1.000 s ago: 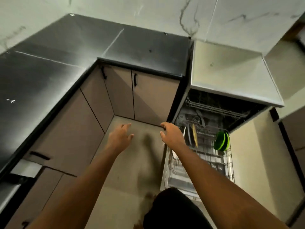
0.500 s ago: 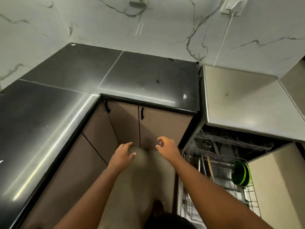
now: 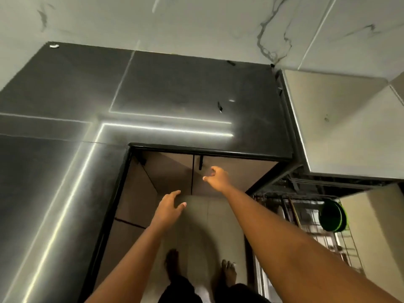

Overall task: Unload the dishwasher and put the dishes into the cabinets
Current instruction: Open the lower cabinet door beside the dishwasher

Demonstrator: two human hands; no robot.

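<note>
My right hand (image 3: 217, 177) reaches forward, fingers curled and apart, a short way from the black handle (image 3: 200, 162) of a brown lower cabinet door (image 3: 231, 171); it holds nothing. My left hand (image 3: 169, 205) hovers lower and to the left, fingers spread, empty. At the right the open dishwasher's wire rack (image 3: 306, 217) is pulled out. Green dishes (image 3: 332, 216) stand upright in it, with a thin wooden utensil (image 3: 293, 209) beside them.
A dark L-shaped countertop (image 3: 153, 92) wraps the corner above the lower cabinets. A pale appliance top (image 3: 341, 127) sits over the dishwasher. A marble-patterned wall (image 3: 196, 22) is behind. My bare feet (image 3: 228, 273) stand on the tiled floor (image 3: 207, 226).
My right hand left the dishwasher rack and moved left and forward toward the cabinet door handle. The view has tilted up and closer to the counter corner.
</note>
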